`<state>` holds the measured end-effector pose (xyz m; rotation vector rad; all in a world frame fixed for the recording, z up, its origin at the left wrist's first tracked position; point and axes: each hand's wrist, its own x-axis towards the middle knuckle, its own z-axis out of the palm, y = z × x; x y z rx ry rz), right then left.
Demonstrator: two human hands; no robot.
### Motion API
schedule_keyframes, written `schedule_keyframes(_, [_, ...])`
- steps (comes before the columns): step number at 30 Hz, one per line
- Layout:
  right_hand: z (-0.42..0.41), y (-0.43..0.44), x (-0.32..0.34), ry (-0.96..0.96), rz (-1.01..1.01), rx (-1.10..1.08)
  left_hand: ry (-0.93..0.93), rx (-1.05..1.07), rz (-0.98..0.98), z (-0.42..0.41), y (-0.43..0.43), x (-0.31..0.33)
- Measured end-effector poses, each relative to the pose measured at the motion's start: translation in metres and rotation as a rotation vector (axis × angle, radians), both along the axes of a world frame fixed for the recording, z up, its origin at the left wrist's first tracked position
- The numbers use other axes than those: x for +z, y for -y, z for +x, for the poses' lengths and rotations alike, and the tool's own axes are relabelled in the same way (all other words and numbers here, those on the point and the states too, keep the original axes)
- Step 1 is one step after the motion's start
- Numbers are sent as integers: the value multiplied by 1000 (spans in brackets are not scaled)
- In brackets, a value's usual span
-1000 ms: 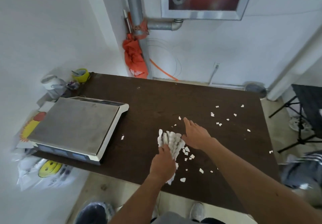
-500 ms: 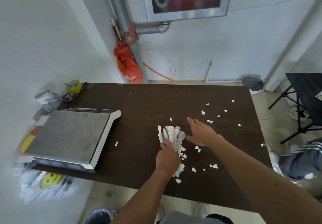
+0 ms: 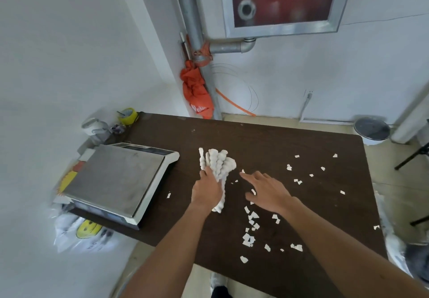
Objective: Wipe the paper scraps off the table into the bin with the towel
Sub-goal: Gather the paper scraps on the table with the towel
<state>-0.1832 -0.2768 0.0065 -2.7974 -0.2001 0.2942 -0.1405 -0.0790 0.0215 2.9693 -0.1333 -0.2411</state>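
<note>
A white knobbly towel (image 3: 219,165) lies bunched on the dark brown table (image 3: 267,140), and my left hand (image 3: 206,192) grips its near end. To its right my right hand (image 3: 267,190) rests flat on the table with fingers spread, holding nothing. Several white paper scraps (image 3: 250,223) lie in front of and under my right hand, and more scraps (image 3: 298,180) are scattered towards the table's right side. One lone scrap (image 3: 168,195) sits near the scale. A round bin with a dark lid (image 3: 371,129) stands on the floor past the table's far right corner.
A large steel-topped scale (image 3: 116,179) fills the table's left part. A yellow tape roll (image 3: 127,115) and small clutter sit at the far left corner. A white plastic bag (image 3: 81,232) lies on the floor at left. Dark stand legs (image 3: 415,158) are at right.
My left hand has pushed the towel away from me, up the table. My right hand has drawn to the right, apart from the towel, uncovering scraps near the front edge. The view has tilted up.
</note>
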Motion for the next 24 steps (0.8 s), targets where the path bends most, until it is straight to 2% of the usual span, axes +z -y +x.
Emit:
schedule_keyframes(9, [6,1,-27,-119,-23,-111,-9,-20,43,64,-34,-18])
schedule_keyframes(14, [-3,2,-41,-161,-84,-226,-50,-99,84,97,-43,-34])
schedule_keyframes(18, [-18,8,-48,-202,-127,-382,-91,-151,10,111,-34,-51])
schedule_keyframes(24, [-41,21,-36,-191,-143,-600,-82,-337,-81,102,-5,-70])
